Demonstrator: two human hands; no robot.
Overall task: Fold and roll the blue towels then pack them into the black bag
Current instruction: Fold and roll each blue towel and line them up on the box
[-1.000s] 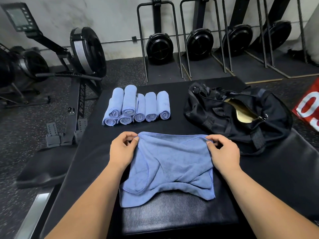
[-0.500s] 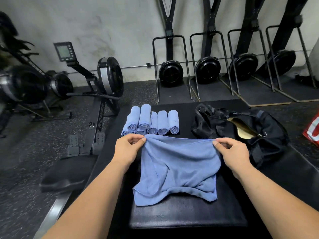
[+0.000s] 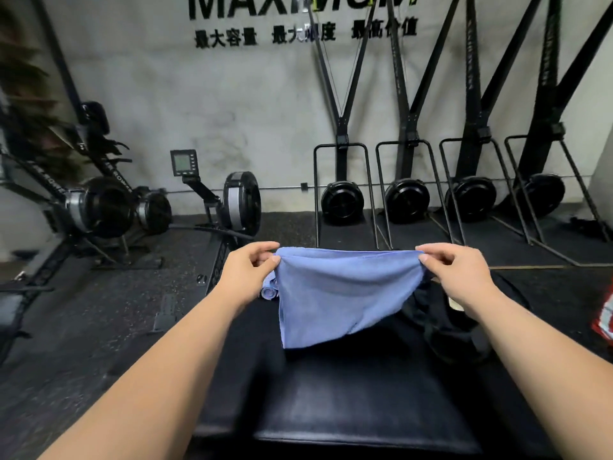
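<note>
Far on the left, black rowing machines (image 3: 99,207) stand on the dark floor. Next to them is one more black rowing machine with a grey wheel (image 3: 237,202) and a small square screen (image 3: 181,162) on a stick. Nearer to me is my left hand (image 3: 247,273). Its thumb and first fingers are curled and pinch the top left corner of the soft blue cloth towel (image 3: 341,293). Just past that hand a little bit of the rolled-up blue towels (image 3: 269,290) peeks out, lying on the far part of the black padded bench (image 3: 365,410). The rest of them is hidden behind my hand and the towel. The towel I hold is up in the air, pulled flat along its top edge between my two hands. It hangs down over the bench, and I cannot tell if its low corner touches the bench. To the right, behind the towel, sits the soft black bag (image 3: 444,323) on the bench, partly hidden. My right hand (image 3: 459,277) is in front of the bag. Its thumb and fingers pinch the top right corner of the towel. By the far wall stand four tall black machines with round wheels (image 3: 406,200). At the right edge is something red and white (image 3: 605,318), too blurry to make out.
</note>
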